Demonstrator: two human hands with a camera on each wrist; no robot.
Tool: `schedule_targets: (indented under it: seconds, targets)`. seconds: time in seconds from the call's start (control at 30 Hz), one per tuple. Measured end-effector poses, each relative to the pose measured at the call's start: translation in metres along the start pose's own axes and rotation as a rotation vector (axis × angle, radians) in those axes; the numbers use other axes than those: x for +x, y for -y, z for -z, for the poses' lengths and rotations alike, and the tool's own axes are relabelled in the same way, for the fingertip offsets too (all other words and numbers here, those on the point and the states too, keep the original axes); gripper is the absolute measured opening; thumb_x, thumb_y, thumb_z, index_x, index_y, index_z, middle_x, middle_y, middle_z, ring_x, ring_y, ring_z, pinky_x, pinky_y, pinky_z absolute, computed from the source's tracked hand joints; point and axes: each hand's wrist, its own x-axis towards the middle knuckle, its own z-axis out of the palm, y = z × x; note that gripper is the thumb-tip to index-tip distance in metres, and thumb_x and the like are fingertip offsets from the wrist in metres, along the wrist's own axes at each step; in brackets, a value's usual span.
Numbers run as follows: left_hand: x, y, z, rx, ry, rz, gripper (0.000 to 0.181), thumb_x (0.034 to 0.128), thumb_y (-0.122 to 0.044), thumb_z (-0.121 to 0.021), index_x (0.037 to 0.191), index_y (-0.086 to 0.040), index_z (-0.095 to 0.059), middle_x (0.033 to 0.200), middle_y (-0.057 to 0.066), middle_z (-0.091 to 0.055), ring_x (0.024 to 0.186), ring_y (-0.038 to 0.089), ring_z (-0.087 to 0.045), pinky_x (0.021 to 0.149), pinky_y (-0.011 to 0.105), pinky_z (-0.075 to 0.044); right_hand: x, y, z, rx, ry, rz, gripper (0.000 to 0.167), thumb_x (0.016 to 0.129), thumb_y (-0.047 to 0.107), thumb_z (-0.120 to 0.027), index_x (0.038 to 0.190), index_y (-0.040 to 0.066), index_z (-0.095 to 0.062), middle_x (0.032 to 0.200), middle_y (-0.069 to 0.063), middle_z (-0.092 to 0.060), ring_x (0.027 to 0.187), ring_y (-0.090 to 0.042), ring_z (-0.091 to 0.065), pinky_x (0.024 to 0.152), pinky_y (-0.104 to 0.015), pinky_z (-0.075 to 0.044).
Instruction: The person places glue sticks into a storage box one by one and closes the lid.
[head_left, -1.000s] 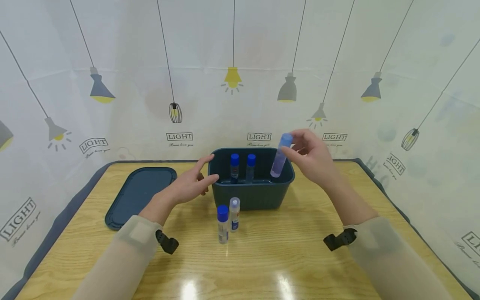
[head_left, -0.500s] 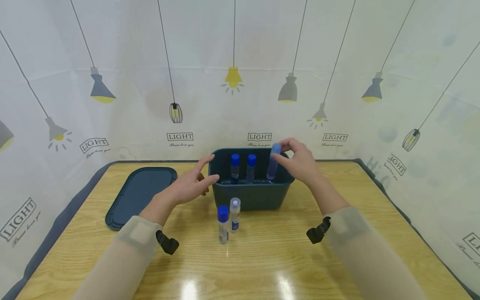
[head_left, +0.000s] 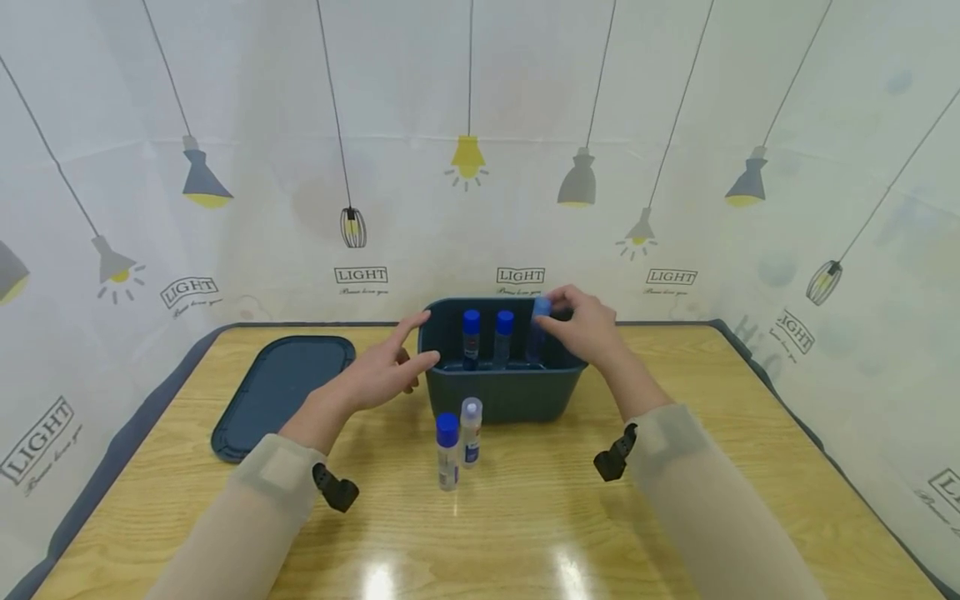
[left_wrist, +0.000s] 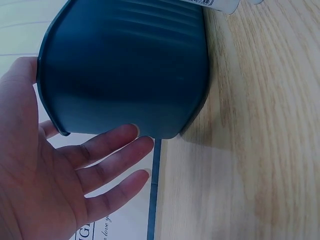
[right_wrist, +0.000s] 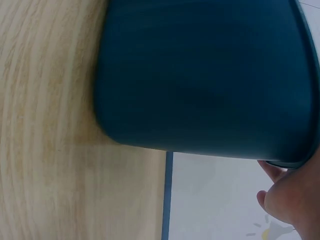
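Observation:
A dark teal bin [head_left: 498, 398] stands on the table. In the head view my left hand [head_left: 378, 367] touches its left end, index finger at the back rim and thumb at the front rim. The left wrist view shows the other fingers [left_wrist: 117, 150] extended beside the bin wall. My right hand [head_left: 583, 327] reaches over the right rim and pinches the light-blue cap of a clear glue bottle [head_left: 536, 342], upright inside the bin. Two more blue-capped glue bottles [head_left: 471, 337] stand upright to its left. In the right wrist view the bin wall hides most of the hand [right_wrist: 282, 200].
A blue-capped glue bottle [head_left: 447, 454] and a clear-capped one [head_left: 471, 433] stand on the table in front of the bin. A dark teal lid [head_left: 281, 392] lies to the left. A white printed sheet [head_left: 420, 167] hangs behind the table's far edge.
My right hand has lowered the glue bottle into the bin and moved it left, and the bottle has gone from tilted to nearly upright. The left hand has stayed on the bin's end.

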Motion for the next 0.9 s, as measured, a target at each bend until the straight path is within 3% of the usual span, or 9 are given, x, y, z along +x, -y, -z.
schedule_targets:
  seconds: [0.1,0.3,0.5,0.9]
  targets:
    - [-0.0003,0.0011,-0.0007,-0.003,0.001,-0.004,0.082,0.1064,-0.074,-0.052,0.173,-0.053,-0.008,0.124,0.017,-0.073,0.104,0.027,-0.072,0.093,0.047,-0.058,-0.0007,-0.0012,-0.002,-0.008,0.02,-0.018,0.048,0.107,0.04,-0.069,0.143,0.01,-0.061,0.145,-0.017,-0.071,0.148,-0.043,-0.054,0.13,-0.071,-0.015]
    - [0.0002,0.0005,-0.0016,-0.003,0.002,-0.001,0.083,0.1064,-0.074,-0.052,0.173,-0.053,-0.008,0.125,0.018,-0.072,0.104,0.025,-0.072,0.093,0.047,-0.058,-0.0012,-0.0014,-0.0017,-0.053,0.08,-0.066,0.046,0.108,0.04,-0.067,0.144,0.012,-0.06,0.149,-0.016,-0.069,0.147,-0.042,-0.056,0.128,-0.066,-0.03]
    - [-0.0009,-0.0009,-0.0015,-0.003,0.003,0.002,0.083,0.1065,-0.073,-0.052,0.174,-0.051,-0.008,0.124,0.016,-0.073,0.106,0.029,-0.072,0.093,0.048,-0.058,-0.0005,-0.0026,-0.0041,-0.099,0.112,-0.061,0.042,0.11,0.039,-0.066,0.143,0.013,-0.061,0.149,-0.015,-0.07,0.15,-0.043,-0.053,0.13,-0.072,-0.015]
    - [0.0,-0.0007,-0.0026,0.002,-0.001,-0.012,0.083,0.1072,-0.073,-0.05,0.174,-0.05,-0.007,0.121,0.015,-0.074,0.105,0.028,-0.072,0.091,0.047,-0.057,0.0007,-0.0011,-0.0032,-0.138,0.137,-0.051,0.042,0.11,0.036,-0.067,0.146,0.015,-0.061,0.15,-0.011,-0.071,0.147,-0.041,-0.057,0.127,-0.072,-0.017]
